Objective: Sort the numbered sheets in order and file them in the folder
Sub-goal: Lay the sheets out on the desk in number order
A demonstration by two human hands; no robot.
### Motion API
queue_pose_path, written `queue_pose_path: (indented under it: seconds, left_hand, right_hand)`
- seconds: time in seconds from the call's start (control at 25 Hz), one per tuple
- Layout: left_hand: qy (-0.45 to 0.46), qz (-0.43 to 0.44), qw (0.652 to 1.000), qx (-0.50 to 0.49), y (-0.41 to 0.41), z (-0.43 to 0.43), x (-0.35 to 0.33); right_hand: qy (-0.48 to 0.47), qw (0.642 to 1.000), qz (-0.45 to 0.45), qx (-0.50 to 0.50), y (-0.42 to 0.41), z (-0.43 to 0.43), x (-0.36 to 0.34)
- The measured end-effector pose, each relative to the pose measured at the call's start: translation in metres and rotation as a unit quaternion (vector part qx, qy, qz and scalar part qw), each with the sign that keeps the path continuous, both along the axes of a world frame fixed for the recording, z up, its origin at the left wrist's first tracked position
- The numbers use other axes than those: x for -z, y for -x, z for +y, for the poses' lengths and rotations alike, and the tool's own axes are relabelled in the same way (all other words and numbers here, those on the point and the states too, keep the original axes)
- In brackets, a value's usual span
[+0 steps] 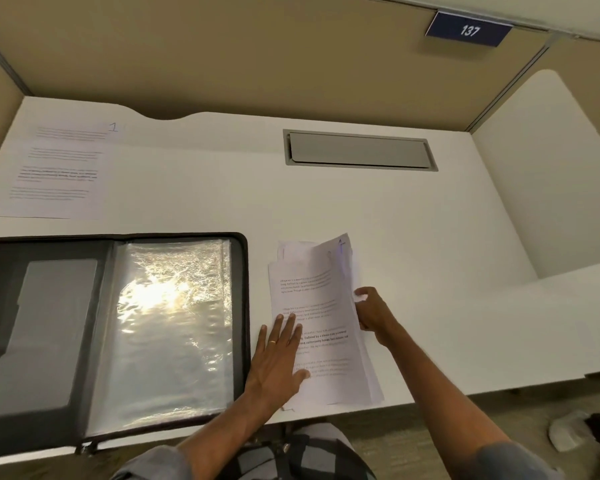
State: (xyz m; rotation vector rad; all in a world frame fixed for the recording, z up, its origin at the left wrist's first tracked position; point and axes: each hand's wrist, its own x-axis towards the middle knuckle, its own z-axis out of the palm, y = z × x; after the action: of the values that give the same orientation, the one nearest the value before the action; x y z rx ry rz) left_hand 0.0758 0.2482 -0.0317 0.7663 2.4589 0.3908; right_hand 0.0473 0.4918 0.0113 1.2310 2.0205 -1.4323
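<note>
Fingers held straight, the left hand (278,362) is laid flat on a loose stack of white printed sheets (309,299), whose right edge is pinched by the right hand (371,315). Just left, a black zip folder (174,323) is spread open on the white desk (413,220).

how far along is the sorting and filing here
Early. Done: only the sheet marked 1 lies set apart at the desk's far left. In hand: the left hand presses flat on the stack while the right hand lifts the top sheet by its right edge. Left: ordering the rest and filing; the open folder shows no sheet in its visible sleeve.
</note>
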Motion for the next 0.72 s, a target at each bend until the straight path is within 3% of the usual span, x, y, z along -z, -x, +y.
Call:
queue_pose_path:
  seconds: [0.12,0.2,0.52,0.72]
  left_hand:
    - [0.003,-0.002,1.0,-0.012,-0.002,0.002,0.0]
    - [0.003,-0.003,1.0,-0.023,-0.002,0.004,0.0]
    - [0.008,-0.026,0.997,-0.069,-0.005,0.018,0.002]
    - [-0.012,-0.031,0.996,-0.084,-0.003,0.014,0.005]
  right_hand:
    - [-0.17,0.98,-0.025,-0.103,0.008,-0.006,0.005]
    - [-0.233,0.961,-0.02,-0.15,0.009,-0.008,0.011]
    - [-0.078,0.995,0.048,-0.027,0.017,0.02,0.016]
    - [-0.072,0.991,0.095,-0.06,-0.001,0.046,0.022]
